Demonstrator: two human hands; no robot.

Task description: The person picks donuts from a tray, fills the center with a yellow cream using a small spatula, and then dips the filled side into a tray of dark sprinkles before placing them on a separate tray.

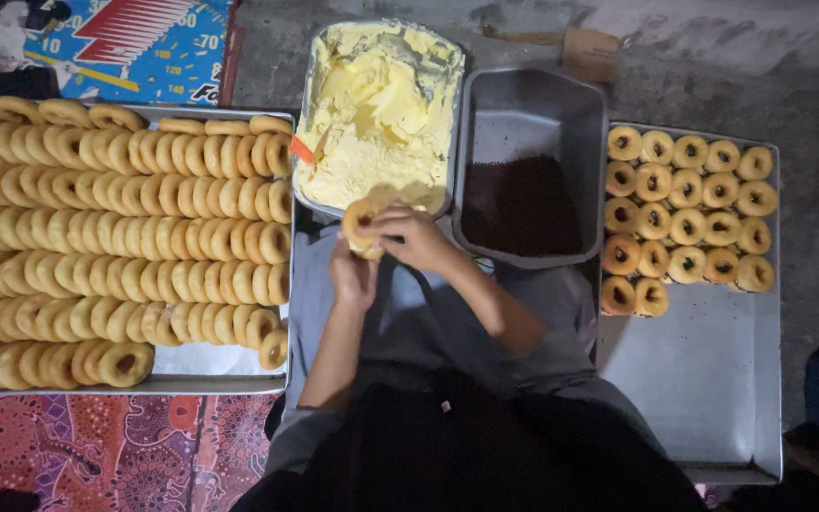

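head view: both hands, left hand (353, 275) and right hand (416, 237), close their fingers on one doughnut (362, 226) just past the cream tub's (313, 123) near rim, trays flanking close.

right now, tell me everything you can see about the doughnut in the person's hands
The doughnut is a golden-brown ring with a dark centre hole, plain, like those on the left tray. It is held above the person's lap, at the near edge of the tub of yellow cream. The left hand supports it from below and the right hand covers its right side, fingers curled over it. Much of it is hidden.
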